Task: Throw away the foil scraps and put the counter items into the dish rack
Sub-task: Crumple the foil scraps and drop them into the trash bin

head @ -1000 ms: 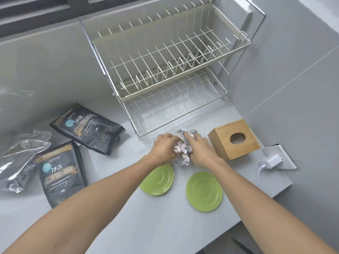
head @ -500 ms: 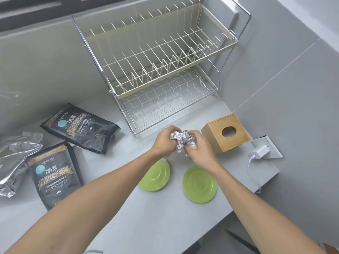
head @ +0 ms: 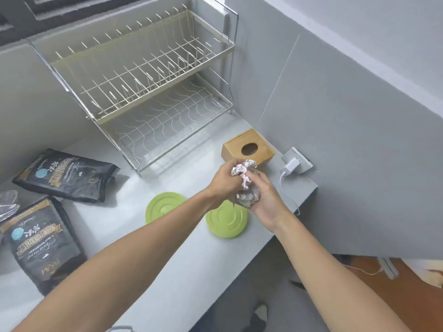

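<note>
Crumpled foil scraps (head: pixel 245 182) are bunched between both hands, lifted above the counter. My left hand (head: pixel 224 179) grips their upper part, and my right hand (head: pixel 265 200) cups the lower wad. Two green plates lie flat below: one (head: pixel 161 207) to the left of my left wrist, the other (head: pixel 226 224) partly under my hands. The two-tier wire dish rack (head: pixel 153 99) stands empty at the back of the counter. Two black coffee bags, one (head: pixel 67 177) behind the other (head: pixel 42 245), lie at the left.
A wooden box (head: pixel 248 147) with a round hole sits right of the rack, by a wall socket with a white charger (head: pixel 291 165). A silver foil bag (head: pixel 8 204) shows at the far left edge. The counter's front edge drops to the floor at lower right.
Both hands have raised the foil off the counter and drawn it nearer and rightward, squeezing it tighter. The view has swung right, showing the floor beyond the counter edge.
</note>
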